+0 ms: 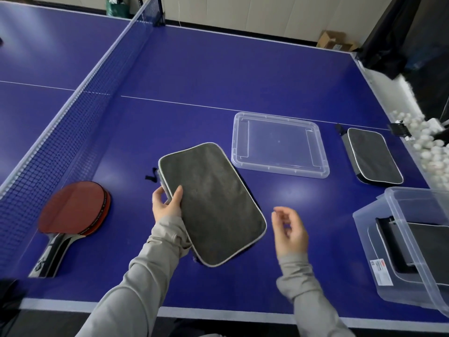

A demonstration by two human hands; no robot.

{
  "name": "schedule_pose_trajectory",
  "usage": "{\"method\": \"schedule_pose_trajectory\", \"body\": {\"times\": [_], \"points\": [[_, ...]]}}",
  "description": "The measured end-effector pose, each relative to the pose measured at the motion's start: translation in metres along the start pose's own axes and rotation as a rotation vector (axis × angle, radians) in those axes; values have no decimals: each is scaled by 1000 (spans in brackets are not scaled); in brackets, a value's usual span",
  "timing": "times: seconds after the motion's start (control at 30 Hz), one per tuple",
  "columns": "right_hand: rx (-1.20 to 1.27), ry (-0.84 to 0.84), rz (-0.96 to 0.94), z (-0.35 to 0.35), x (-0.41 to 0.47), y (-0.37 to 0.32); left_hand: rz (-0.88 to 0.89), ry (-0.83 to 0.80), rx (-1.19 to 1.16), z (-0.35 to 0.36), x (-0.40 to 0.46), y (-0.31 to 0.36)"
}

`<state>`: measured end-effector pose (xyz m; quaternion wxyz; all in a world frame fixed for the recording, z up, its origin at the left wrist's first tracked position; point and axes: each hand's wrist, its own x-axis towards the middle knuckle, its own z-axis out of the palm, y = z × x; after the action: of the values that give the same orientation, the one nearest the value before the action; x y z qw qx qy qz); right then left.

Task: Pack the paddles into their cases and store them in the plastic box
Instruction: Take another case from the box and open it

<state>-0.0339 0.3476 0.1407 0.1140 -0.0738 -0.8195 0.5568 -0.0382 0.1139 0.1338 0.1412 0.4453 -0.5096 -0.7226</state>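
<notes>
A grey paddle case with pale piping [213, 203] is held tilted just above the blue table. My left hand [166, 204] grips its left edge, thumb on top. Apart from the case, my right hand [289, 231] hovers to its right with fingers loosely curled and nothing in them. Two red paddles [73, 210] lie stacked at the left by the net, handles pointing toward me. A second grey case [373, 159] lies flat at the right. The clear plastic box [398, 259] stands at the right edge with a dark case inside it.
The box's clear lid [279, 144] lies flat beyond the held case. The net [80, 117] runs along the left. Several white balls [427, 152] fill a tray off the table's right side. The table's near edge [218, 312] is just under my forearms.
</notes>
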Motion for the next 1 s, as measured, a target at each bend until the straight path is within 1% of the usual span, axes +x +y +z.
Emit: {"method": "schedule_pose_trajectory", "body": {"times": [0.03,0.07,0.17,0.23,0.27,0.33,0.37,0.5,0.53,0.6,0.67,0.73,0.87,1.0], "points": [[-1,-24,63,-4,13,5,-4,-82,8,-2,1,-1],[26,-85,157,-7,24,11,-3,-158,24,-3,1,-2],[181,-373,469,-6,40,23,-6,-328,73,-4,0,-6],[210,-500,560,-3,37,27,-29,-382,78,-3,0,-9],[252,-515,574,-1,33,26,-42,-393,84,-2,0,-11],[312,-488,538,-1,27,20,-53,-389,124,1,-1,-13],[298,-468,495,-2,25,15,-46,-379,165,3,-2,-13],[143,-399,280,1,16,-8,29,-312,441,18,-19,-14],[72,-368,213,3,12,-14,60,-335,474,24,-29,-13],[-78,-287,74,7,4,-26,69,-464,467,36,-55,-13],[-182,-253,-41,12,-5,-33,-9,-594,404,45,-80,-14],[-245,-287,-57,16,-12,-34,-70,-610,381,48,-94,-16],[-287,-308,-88,19,-19,-28,-132,-559,338,43,-96,-18],[-272,-352,-119,17,-21,-23,-137,-558,368,34,-91,-19]]}}
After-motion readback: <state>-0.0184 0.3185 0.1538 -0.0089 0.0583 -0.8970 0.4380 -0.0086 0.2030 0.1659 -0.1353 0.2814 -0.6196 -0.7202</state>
